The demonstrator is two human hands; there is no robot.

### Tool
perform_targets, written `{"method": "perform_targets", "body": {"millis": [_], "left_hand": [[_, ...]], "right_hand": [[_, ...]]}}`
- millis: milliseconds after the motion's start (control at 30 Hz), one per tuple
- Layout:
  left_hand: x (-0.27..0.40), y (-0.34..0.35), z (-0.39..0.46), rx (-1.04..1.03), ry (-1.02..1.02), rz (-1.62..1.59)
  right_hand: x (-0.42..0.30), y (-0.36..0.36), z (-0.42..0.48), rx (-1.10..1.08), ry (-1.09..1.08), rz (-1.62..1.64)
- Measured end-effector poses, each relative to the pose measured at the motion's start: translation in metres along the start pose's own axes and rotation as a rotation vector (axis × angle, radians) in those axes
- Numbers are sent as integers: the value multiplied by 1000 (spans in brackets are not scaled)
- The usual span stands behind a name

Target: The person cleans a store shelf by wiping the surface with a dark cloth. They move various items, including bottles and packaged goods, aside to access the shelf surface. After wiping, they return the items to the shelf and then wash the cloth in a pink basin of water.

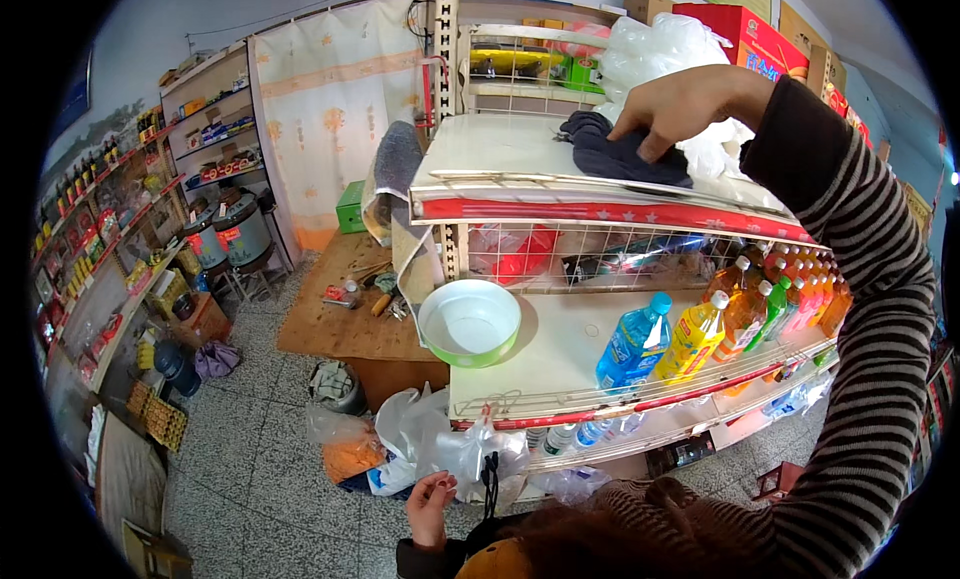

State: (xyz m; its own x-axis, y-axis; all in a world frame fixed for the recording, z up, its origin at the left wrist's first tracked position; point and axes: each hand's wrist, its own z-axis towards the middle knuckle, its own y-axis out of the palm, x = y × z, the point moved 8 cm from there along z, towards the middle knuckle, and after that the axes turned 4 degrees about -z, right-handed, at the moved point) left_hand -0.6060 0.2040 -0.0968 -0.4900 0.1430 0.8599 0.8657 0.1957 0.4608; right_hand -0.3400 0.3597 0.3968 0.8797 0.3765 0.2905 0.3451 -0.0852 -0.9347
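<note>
My right hand [679, 110] reaches over the upper white shelf [495, 148] and presses its fingers on a dark bunched cloth [626, 159]. White plastic bags [660, 43] lie behind the cloth. Low in the view, my left hand [431, 504] is raised in front of hanging clear plastic bags [472, 451], its fingers curled; whether it holds something small cannot be told. On the shelf below stand a green and white bowl [469, 324], a blue drink bottle [634, 343] and a yellow drink bottle [691, 339], with several more bottles to the right.
A brown wooden table [322, 279] with small tools and a green box [351, 207] adjoins the shelf. A grey cloth [397, 166] hangs at the shelf's left end. Stocked shelves [124, 226], egg trays [156, 414] and a bucket [337, 388] stand around the tiled floor.
</note>
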Motion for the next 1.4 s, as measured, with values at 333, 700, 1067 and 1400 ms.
{"method": "perform_targets", "body": {"millis": [333,700,1067,1400], "left_hand": [[20,-8,15,30,49,-26],[25,-63,10,83,81,-44],[32,-64,24,149,104,-104],[31,-49,3,104,69,-43]], "right_hand": [[28,-6,100,-70,194,19],[50,-10,161,-82,163,-170],[-24,-38,184,119,-178,308],[-84,-36,95,125,-399,401]]}}
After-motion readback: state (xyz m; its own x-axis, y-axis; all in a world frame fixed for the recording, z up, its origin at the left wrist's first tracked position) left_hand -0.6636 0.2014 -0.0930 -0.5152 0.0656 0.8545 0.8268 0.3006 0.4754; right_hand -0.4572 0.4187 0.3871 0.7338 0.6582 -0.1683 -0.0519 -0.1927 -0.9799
